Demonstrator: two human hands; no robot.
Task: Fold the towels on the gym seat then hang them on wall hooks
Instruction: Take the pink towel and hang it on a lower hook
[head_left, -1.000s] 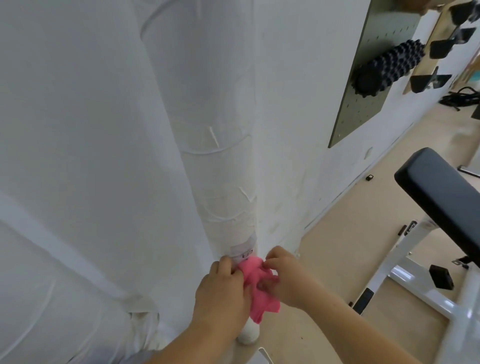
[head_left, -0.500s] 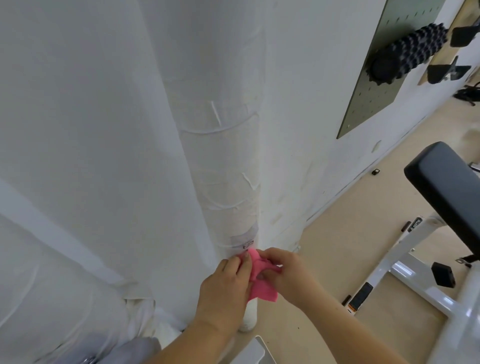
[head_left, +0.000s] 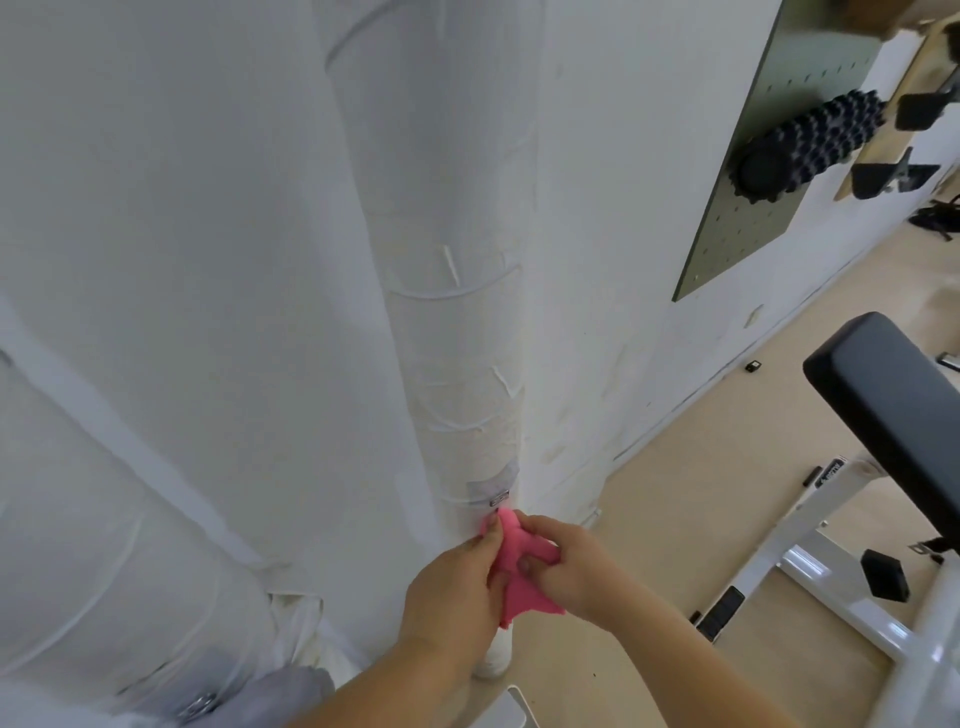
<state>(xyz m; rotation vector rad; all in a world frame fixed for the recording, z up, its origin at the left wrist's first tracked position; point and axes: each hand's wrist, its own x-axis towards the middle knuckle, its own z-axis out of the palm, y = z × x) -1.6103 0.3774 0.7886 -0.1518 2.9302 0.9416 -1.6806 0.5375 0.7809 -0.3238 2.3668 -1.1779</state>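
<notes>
Head view: the left hand (head_left: 452, 587) and right hand (head_left: 576, 566) both pinch a small pink towel (head_left: 511, 545) against the white pipe (head_left: 457, 364); the black gym seat (head_left: 893, 410) stands well apart

A white plastered wall (head_left: 182, 260) carries a dark pegboard (head_left: 748, 234) and spiky roller (head_left: 810, 145) above beige floor (head_left: 701, 493).

Illumination: bright, even, diffuse; shadows soft. Wide-angle distortion bends the white plastered wall (head_left: 182, 260) at frame edges. Focus slightly soft throughout.
</notes>
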